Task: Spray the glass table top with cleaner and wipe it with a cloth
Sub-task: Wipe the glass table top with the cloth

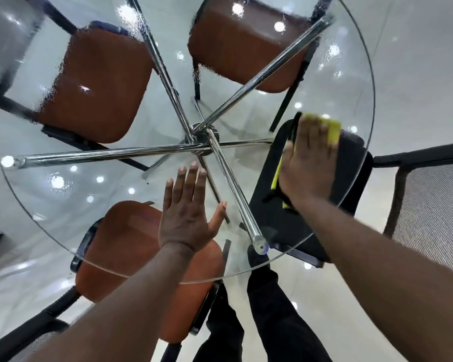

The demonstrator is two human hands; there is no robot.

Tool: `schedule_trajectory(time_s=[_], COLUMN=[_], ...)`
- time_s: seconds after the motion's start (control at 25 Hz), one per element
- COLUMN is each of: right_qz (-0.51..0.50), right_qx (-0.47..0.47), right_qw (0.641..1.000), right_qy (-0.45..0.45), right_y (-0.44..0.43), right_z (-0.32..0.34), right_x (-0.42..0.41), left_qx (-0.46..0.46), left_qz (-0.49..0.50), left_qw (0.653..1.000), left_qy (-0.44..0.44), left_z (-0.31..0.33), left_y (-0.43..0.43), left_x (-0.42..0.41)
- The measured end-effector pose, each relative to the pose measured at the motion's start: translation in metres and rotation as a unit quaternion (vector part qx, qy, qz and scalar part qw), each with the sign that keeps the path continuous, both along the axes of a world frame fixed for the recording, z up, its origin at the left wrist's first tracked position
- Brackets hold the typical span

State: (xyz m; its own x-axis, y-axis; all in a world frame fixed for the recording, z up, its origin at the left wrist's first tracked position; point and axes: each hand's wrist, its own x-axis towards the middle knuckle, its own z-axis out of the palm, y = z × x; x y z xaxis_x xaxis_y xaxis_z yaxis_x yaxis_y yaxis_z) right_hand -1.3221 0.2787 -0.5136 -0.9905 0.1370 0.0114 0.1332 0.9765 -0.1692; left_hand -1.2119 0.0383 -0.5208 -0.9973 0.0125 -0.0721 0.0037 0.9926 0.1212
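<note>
A round glass table top (63, 218) fills the view, resting on chrome arms that meet at a central hub (201, 138). Wet streaks and droplets cover its far part. My right hand (310, 163) presses flat on a yellow cloth (332, 130) at the table's right side; the cloth shows past the fingertips and along the thumb side. My left hand (187, 214) lies flat on the glass near the front edge, fingers spread, holding nothing. No spray bottle is in view.
Three brown-seated chairs show through the glass: far left (97, 82), far middle (243, 45), near front (126, 254). A black chair (351, 163) sits under the right edge, a mesh-backed one (432, 205) beyond it. My dark-trousered legs (267, 322) stand at the front.
</note>
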Motion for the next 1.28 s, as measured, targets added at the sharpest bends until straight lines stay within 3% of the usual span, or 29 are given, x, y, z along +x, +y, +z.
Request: schedule_trajectory(time_s=[0.08, 0.12, 0.2, 0.24, 0.28, 0.32, 0.4, 0.48, 0.56, 0.6, 0.68, 0.76, 0.84, 0.92, 1.0, 1.08, 1.16, 1.28], right_qz=[0.143, 0.256, 0.465, 0.510, 0.499, 0.431, 0.202, 0.005, -0.060, -0.034, 0.138, 0.354, 0.457, 0.348, 0.094, -0.060, -0.007, 0.234], right_qx=[0.015, 0.017, 0.038, 0.047, 0.047, 0.034, 0.000, -0.026, -0.002, 0.005, 0.014, 0.032, 0.049, 0.027, -0.018, -0.009, 0.009, 0.032], right_qw=[0.990, 0.966, 0.884, 0.859, 0.865, 0.901, 0.979, 1.000, 0.998, 0.999, 0.990, 0.934, 0.887, 0.937, 0.995, 0.998, 1.000, 0.970], right_qy=[0.004, 0.000, -0.009, -0.011, -0.020, -0.022, -0.017, -0.006, -0.003, -0.003, -0.020, -0.027, -0.038, -0.030, -0.014, -0.018, -0.012, -0.056], right_y=[-0.012, -0.013, -0.002, 0.003, 0.009, 0.013, 0.025, 0.027, 0.012, 0.002, -0.002, 0.020, 0.043, 0.058, 0.057, 0.035, 0.012, 0.025], right_z=[-0.002, 0.001, 0.004, 0.004, 0.003, 0.001, 0.002, 0.000, -0.001, -0.002, -0.003, 0.001, 0.005, 0.005, 0.004, 0.003, 0.001, 0.009], right_x=[0.034, 0.029, -0.017, -0.045, -0.069, -0.084, -0.080, -0.042, 0.012, 0.035, 0.051, 0.019, -0.021, -0.035, -0.010, 0.042, 0.094, 0.090], left_qx=[-0.001, -0.001, 0.001, 0.002, 0.004, 0.005, 0.011, 0.012, 0.017, 0.020, 0.019, 0.016, 0.018, 0.021, 0.026, 0.031, 0.039, 0.033], left_qz=[0.001, 0.001, -0.003, -0.005, -0.004, -0.003, -0.006, -0.003, -0.001, 0.000, -0.001, -0.004, -0.005, 0.002, -0.001, 0.004, 0.000, 0.004], left_qw=[1.000, 1.000, 1.000, 1.000, 1.000, 1.000, 1.000, 1.000, 1.000, 1.000, 1.000, 1.000, 1.000, 1.000, 1.000, 0.999, 0.999, 0.999], left_qy=[-0.003, -0.003, -0.002, 0.001, 0.006, 0.009, 0.007, 0.007, 0.009, 0.012, 0.015, 0.020, 0.020, 0.020, 0.010, 0.013, 0.001, 0.004], left_z=[0.002, 0.001, 0.000, -0.001, -0.002, -0.004, -0.005, -0.003, -0.002, -0.001, -0.001, -0.004, -0.006, -0.006, -0.005, -0.001, 0.002, 0.001], left_y=[0.000, -0.001, 0.000, 0.000, 0.000, -0.001, -0.002, -0.002, 0.000, 0.000, 0.000, 0.000, -0.001, -0.002, -0.002, 0.000, 0.001, 0.002], left_x=[0.000, 0.000, 0.000, 0.000, 0.000, 0.000, 0.001, 0.001, 0.000, -0.001, 0.000, -0.001, 0.000, 0.001, 0.001, 0.001, 0.001, 0.001])
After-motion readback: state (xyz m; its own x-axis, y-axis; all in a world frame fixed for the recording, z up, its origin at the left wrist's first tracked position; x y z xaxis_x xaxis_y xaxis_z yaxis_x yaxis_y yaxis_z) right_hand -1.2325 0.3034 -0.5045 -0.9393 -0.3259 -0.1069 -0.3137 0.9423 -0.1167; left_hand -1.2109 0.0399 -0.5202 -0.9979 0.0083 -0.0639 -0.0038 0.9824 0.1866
